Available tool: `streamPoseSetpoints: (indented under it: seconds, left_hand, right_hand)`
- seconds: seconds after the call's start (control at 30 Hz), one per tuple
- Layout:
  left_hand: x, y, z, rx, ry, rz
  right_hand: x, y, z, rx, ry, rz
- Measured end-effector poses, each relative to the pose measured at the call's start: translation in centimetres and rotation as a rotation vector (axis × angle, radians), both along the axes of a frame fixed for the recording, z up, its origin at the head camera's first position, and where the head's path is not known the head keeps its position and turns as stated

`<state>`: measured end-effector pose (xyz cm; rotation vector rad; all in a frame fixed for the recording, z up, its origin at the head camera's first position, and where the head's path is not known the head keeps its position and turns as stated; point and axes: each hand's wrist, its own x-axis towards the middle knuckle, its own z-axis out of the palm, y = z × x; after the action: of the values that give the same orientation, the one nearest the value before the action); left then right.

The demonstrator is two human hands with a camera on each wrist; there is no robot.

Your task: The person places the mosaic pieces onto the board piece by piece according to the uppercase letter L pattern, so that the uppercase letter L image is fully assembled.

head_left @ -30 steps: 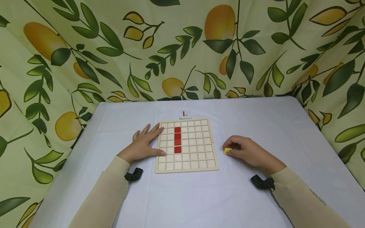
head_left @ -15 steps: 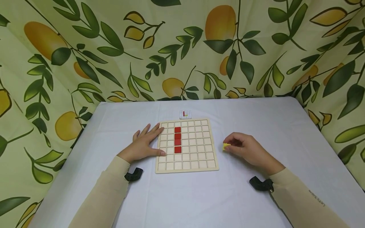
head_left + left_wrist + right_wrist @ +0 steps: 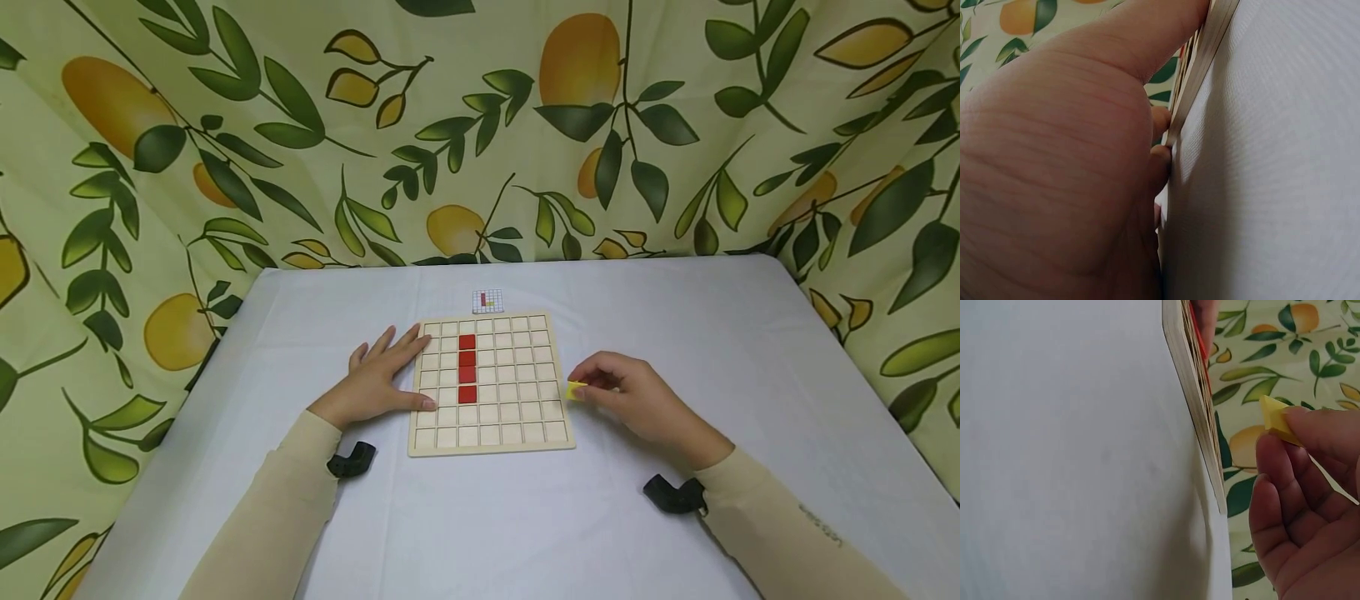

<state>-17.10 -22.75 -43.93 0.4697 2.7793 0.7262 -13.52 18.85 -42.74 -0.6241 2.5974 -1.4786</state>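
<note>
A square wooden grid board [image 3: 491, 452] lies on the white cloth, with several red tiles [image 3: 467, 358] in one column left of its middle. My left hand [image 3: 381, 379] rests on the board's left edge, fingers spread, thumb and index finger lying over the rim; in the left wrist view its palm [image 3: 1054, 156] fills much of the picture. My right hand [image 3: 641, 400] pinches a yellow tile [image 3: 575, 391] just off the board's right edge. The right wrist view shows this yellow tile [image 3: 1279, 420] held between thumb and fingertips, raised above the cloth.
Behind the board lies a small printed card [image 3: 487, 301] with a grid, a red bar and a yellow patch. A leaf-and-fruit patterned curtain [image 3: 480, 133] hangs round the back and sides of the table [image 3: 480, 533].
My right hand has moved left with the yellow tile, from beside the board up to its right edge. The left hand and the red tiles have stayed in place.
</note>
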Motion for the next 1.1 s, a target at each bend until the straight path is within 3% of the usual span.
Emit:
streamPoseSetpoints:
  seconds: [0.63,1.1]
  left_hand:
    - [0.0,-0.1,0.0,0.009,-0.004,-0.001]
    - [0.0,0.0,0.0,0.004,-0.005,-0.002]
  right_hand:
    - [-1.0,-5.2,0.3,-0.018,-0.026,0.101]
    - [-2.1,-9.5,-0.8,-0.045,-0.013,0.144]
